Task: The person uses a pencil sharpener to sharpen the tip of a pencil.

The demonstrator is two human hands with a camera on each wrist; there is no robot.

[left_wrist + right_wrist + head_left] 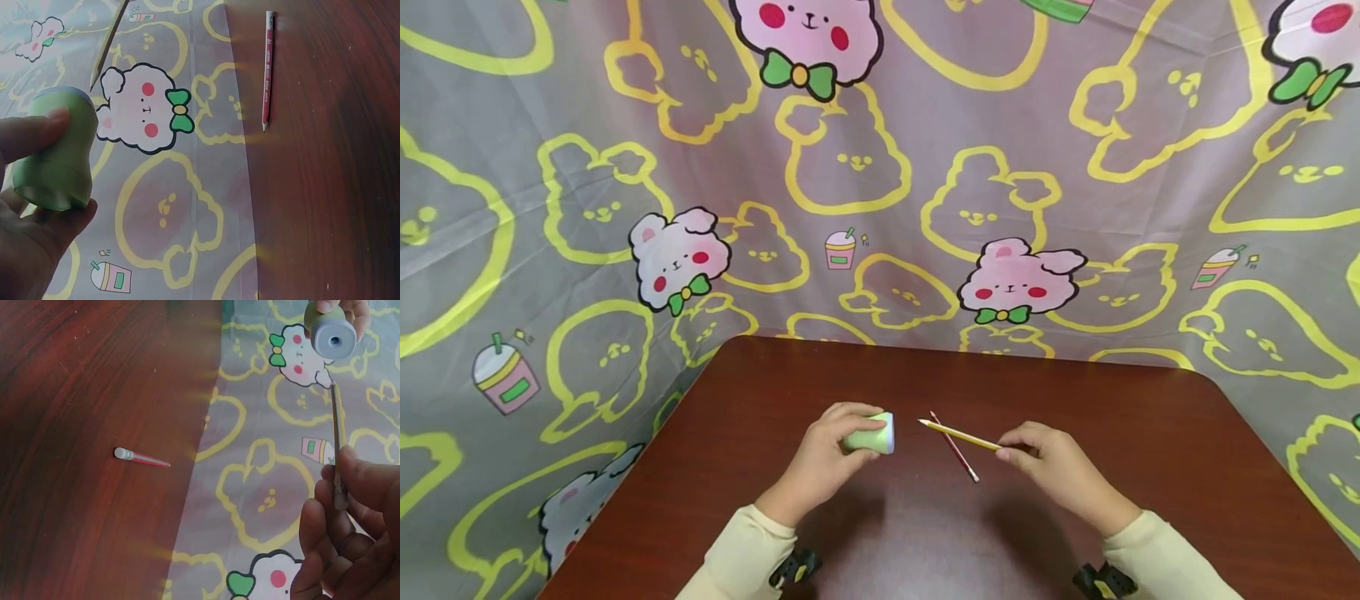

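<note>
A green pencil sharpener point(871, 437) with a pale bluish end is gripped in my left hand point(826, 450). In the right wrist view, a round hole shows in the middle of the sharpener's end point(335, 341). My right hand point(1060, 465) pinches a yellow pencil point(962, 434) near its back end. The pencil's sharp tip points left at the sharpener, a short gap apart from it. Beneath the yellow pencil, a red pencil point(958, 455) with a white eraser lies on the table; the left wrist view shows the red pencil point(268, 75) whole.
The dark reddish-brown wooden table point(820, 375) has rounded far corners. Grey cloth point(895, 225) printed with yellow outlines, white bunny faces and drink cups hangs behind and beside it. Shadows of both hands fall on the tabletop.
</note>
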